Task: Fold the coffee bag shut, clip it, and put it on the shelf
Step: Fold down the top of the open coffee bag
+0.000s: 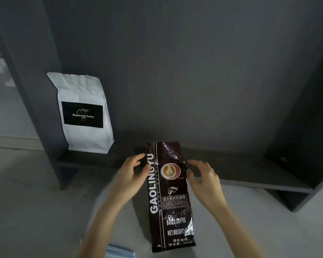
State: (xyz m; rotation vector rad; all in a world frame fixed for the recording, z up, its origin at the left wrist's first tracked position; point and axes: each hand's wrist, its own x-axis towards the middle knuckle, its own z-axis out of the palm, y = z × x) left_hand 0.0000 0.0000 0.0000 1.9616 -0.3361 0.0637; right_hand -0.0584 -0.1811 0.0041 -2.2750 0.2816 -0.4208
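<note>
While the dark coffee bag [171, 198] is flanked by both hands, the fold has not yet been started.

With its top edge seen full height and uncreased, the bag is stood on the pale surface [26, 202] just near of the low grey shelf [250, 175], right of centre. The upper left edge is touched by the left hand [131, 173], fingers loosely curled and thumb laid against the foil, though a firm pinch cannot be confirmed. The right hand [203, 178] is held half open beside the upper right edge, fingertips at or just off the foil, nothing gripped. No clip can be picked out; something blue [119, 253] is glimpsed at the near edge, unidentifiable. A white coffee bag [84, 112] is already stood on the shelf, far left. Folding, clipping and shelving are all judged outstanding.
</note>
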